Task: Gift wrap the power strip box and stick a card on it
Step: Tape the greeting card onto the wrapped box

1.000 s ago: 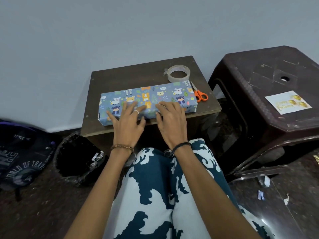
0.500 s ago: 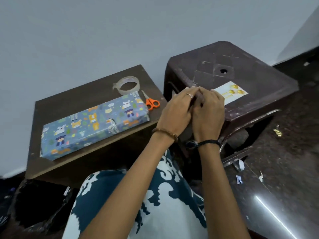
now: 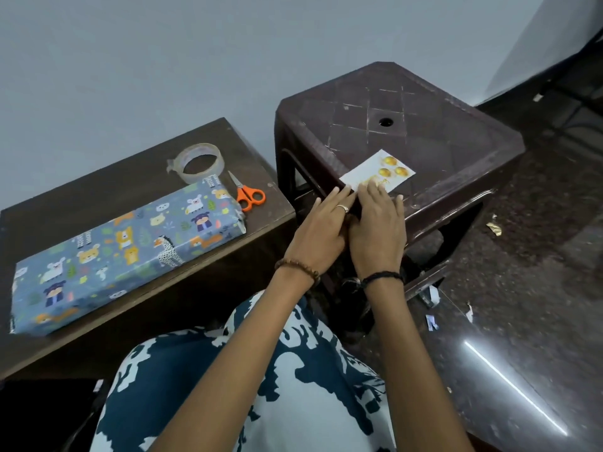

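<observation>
Now both hands are at the near edge of the dark brown plastic stool (image 3: pixel 440 125), working on the small white card with gold balloons (image 3: pixel 381 169) that lies flat there. The left hand (image 3: pixel 318 233) reaches in with fingers straight and close together, their tips at the card's near left corner; the right hand (image 3: pixel 378 230) lies palm down, its fingers extended over the card's near edge. Whether any fingertip has got under the card I cannot tell — the hands hide that edge.

The box wrapped in blue animal-print paper (image 3: pixel 127 252) sits well apart from them, lying flat on the low dark wooden table (image 3: pixel 98 187), with the roll of clear tape (image 3: pixel 199 163) just beyond its far end and the orange-handled scissors (image 3: pixel 248 194) beside that corner.

The wrapping looks finished, so the step in hand is most likely fetching the card. A thin card on a flat top resists a straight pinch; better to slide it towards the stool's edge until it overhangs, then take it by the rim with thumb below and fingers above. Holding it by the edges — not the gold print — should keep it unbent for sticking on the box's broad top face.
</observation>
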A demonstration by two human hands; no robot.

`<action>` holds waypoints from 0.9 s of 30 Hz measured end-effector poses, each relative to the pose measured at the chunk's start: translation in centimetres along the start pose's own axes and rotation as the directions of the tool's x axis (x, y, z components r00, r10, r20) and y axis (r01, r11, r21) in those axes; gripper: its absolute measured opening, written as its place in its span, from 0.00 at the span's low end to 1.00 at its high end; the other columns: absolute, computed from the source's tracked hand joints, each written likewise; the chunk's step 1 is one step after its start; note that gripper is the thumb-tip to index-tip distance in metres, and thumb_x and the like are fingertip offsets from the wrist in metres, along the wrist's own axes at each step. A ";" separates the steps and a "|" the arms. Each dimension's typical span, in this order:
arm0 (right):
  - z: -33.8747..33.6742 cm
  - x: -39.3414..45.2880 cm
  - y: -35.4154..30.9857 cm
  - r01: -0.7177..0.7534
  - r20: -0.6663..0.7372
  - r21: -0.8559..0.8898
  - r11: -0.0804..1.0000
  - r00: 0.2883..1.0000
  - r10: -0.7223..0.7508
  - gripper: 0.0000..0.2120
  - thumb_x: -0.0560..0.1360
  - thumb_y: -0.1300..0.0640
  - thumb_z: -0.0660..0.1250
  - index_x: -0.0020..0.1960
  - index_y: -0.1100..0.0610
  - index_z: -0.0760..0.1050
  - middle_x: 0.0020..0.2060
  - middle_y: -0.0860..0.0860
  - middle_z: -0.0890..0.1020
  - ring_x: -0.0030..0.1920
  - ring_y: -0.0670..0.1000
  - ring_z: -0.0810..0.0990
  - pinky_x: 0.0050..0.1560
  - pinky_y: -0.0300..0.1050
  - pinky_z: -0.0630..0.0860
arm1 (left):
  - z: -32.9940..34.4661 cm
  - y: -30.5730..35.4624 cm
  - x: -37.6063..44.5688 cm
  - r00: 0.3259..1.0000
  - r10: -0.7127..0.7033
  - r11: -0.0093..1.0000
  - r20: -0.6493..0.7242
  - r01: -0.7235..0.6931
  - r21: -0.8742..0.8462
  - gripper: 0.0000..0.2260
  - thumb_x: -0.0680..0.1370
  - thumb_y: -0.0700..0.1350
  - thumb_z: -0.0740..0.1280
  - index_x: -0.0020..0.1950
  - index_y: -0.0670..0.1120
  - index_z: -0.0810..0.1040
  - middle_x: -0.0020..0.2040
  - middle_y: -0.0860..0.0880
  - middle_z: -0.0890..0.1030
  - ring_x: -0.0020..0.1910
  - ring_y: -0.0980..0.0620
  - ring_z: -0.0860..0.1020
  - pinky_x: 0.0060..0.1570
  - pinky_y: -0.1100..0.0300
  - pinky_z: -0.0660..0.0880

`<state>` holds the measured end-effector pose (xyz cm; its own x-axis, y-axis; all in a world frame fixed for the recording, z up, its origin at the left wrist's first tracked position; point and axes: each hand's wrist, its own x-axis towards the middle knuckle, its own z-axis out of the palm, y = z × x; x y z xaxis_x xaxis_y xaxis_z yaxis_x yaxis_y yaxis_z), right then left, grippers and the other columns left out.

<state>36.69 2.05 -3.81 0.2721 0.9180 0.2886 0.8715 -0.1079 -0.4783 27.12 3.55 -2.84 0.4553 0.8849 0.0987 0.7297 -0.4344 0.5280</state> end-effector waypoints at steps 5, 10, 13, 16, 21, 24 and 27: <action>0.2 -1.6 -1.6 0.063 -0.332 0.203 0.977 0.943 0.008 0.13 0.74 0.68 0.62 0.54 0.60 0.81 0.53 0.55 0.83 0.56 0.53 0.81 0.64 0.46 0.71 | -1.8 -0.6 -3.2 0.990 -0.079 0.983 -0.113 0.058 -0.176 0.26 0.78 0.34 0.59 0.75 0.48 0.58 0.75 0.52 0.59 0.75 0.57 0.53 0.74 0.61 0.51; -2.7 -4.7 -8.2 0.326 -0.493 0.584 0.744 0.870 0.006 0.13 0.76 0.65 0.65 0.59 0.57 0.78 0.51 0.47 0.82 0.50 0.40 0.80 0.52 0.31 0.75 | -6.1 -1.7 -7.1 0.795 -0.433 0.794 -0.424 0.114 -0.597 0.26 0.77 0.39 0.65 0.73 0.49 0.61 0.73 0.53 0.63 0.72 0.58 0.59 0.70 0.67 0.58; -2.7 -5.8 -11.7 0.207 -0.303 0.830 0.519 0.947 0.108 0.14 0.75 0.63 0.66 0.59 0.51 0.75 0.48 0.39 0.80 0.47 0.38 0.80 0.48 0.39 0.78 | -9.0 -2.7 -9.7 0.684 -0.609 0.586 -0.403 0.045 -0.809 0.24 0.77 0.37 0.65 0.71 0.50 0.64 0.65 0.52 0.70 0.62 0.60 0.72 0.62 0.62 0.71; -1.3 -6.0 -13.9 -0.014 -0.033 0.928 0.371 0.993 0.118 0.13 0.75 0.63 0.67 0.57 0.52 0.77 0.49 0.46 0.80 0.48 0.41 0.81 0.48 0.46 0.81 | -10.9 -4.2 -11.6 0.596 -0.633 0.641 -0.494 0.045 -0.767 0.21 0.76 0.34 0.65 0.66 0.49 0.70 0.56 0.49 0.76 0.43 0.67 0.78 0.45 0.66 0.77; 1.6 -6.4 -16.4 -0.183 0.192 0.933 0.311 0.981 0.003 0.10 0.74 0.65 0.68 0.52 0.55 0.79 0.46 0.52 0.79 0.43 0.44 0.80 0.40 0.37 0.80 | -12.8 -7.3 -14.0 0.428 -0.714 0.672 -0.554 0.198 -0.714 0.15 0.75 0.34 0.65 0.55 0.51 0.76 0.55 0.50 0.77 0.40 0.61 0.75 0.37 0.77 0.71; 3.3 -6.3 -17.4 -0.191 0.258 0.866 0.462 0.962 -0.086 0.09 0.74 0.65 0.67 0.54 0.59 0.80 0.39 0.46 0.79 0.40 0.44 0.79 0.42 0.35 0.79 | -13.2 -9.4 -15.1 0.371 -0.732 0.682 -0.572 0.379 -0.626 0.12 0.76 0.35 0.64 0.56 0.48 0.78 0.56 0.49 0.78 0.43 0.53 0.74 0.35 0.77 0.69; 4.4 -5.8 -17.6 -0.004 0.212 0.716 0.698 0.954 -0.212 0.10 0.75 0.63 0.66 0.55 0.61 0.79 0.44 0.50 0.82 0.42 0.43 0.77 0.46 0.32 0.75 | -12.9 -11.2 -15.4 0.395 -0.719 0.685 -0.573 0.542 -0.487 0.12 0.76 0.36 0.64 0.58 0.45 0.78 0.56 0.45 0.79 0.50 0.46 0.76 0.50 0.62 0.73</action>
<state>18.00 0.25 -0.70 -0.0120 0.9795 0.2011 0.3149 0.1946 -0.9290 5.36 -3.02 0.63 -0.6369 0.7577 0.1424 0.4985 0.2638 0.8258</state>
